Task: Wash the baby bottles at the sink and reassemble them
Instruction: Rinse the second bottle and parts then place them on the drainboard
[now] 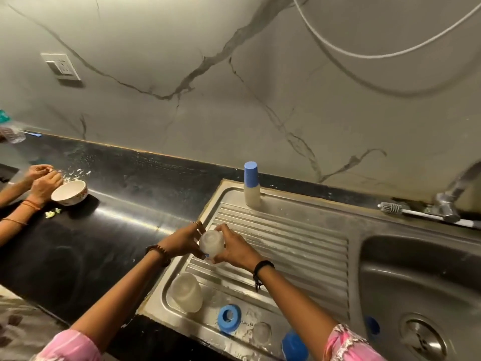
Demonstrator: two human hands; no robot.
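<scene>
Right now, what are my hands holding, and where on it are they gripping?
Both hold one clear baby bottle over the drainboard: left hand grips its left side, right hand its right side and lower end.

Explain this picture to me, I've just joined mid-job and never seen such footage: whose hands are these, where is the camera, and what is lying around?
There is no machine here. A person wears one camera on the head, looking forward and down, so the two arms in pink sleeves are their own. The left hand and right hand together hold a clear baby bottle over the ribbed steel drainboard. On it stand an upturned bottle body, a blue screw ring, a blue cap and a capped bottle. A bottle brush lies by the tap. At far left, another person's hands work over a white bowl.
</scene>
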